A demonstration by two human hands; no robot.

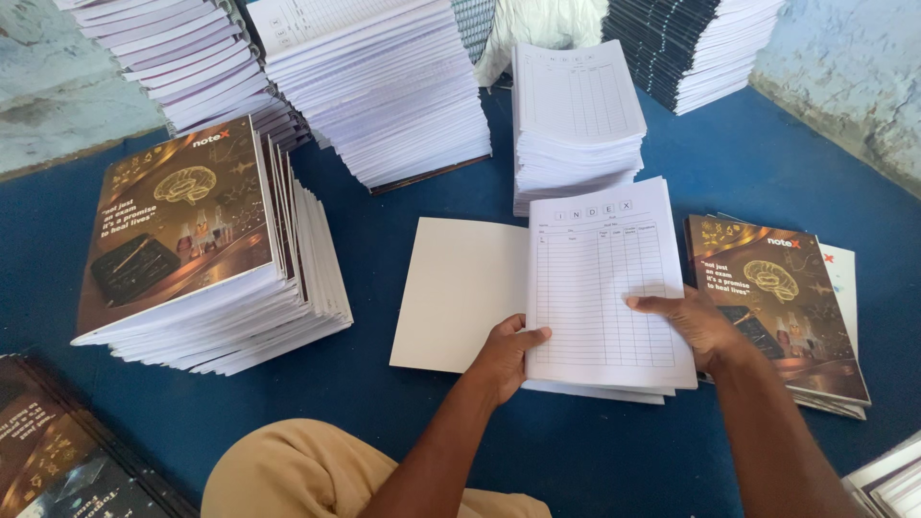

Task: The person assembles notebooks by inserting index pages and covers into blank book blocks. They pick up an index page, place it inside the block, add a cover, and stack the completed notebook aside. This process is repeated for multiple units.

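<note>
A block of white ruled pages (600,278) lies on an opened cream cover sheet (459,288) on the blue floor covering. My left hand (507,353) grips the block's lower left edge, thumb on top. My right hand (693,324) rests on the block's right edge, fingers over the top page. To the right of that hand lies a short stack of finished notebooks with dark brown printed covers (777,297).
A tall leaning stack of brown-covered notebooks (197,249) stands at left. Behind are stacks of white page blocks (384,86) (576,125) and more stacks at the back corners (691,43). Dark covers lie at the lower left (58,451). My knee (297,475) is near.
</note>
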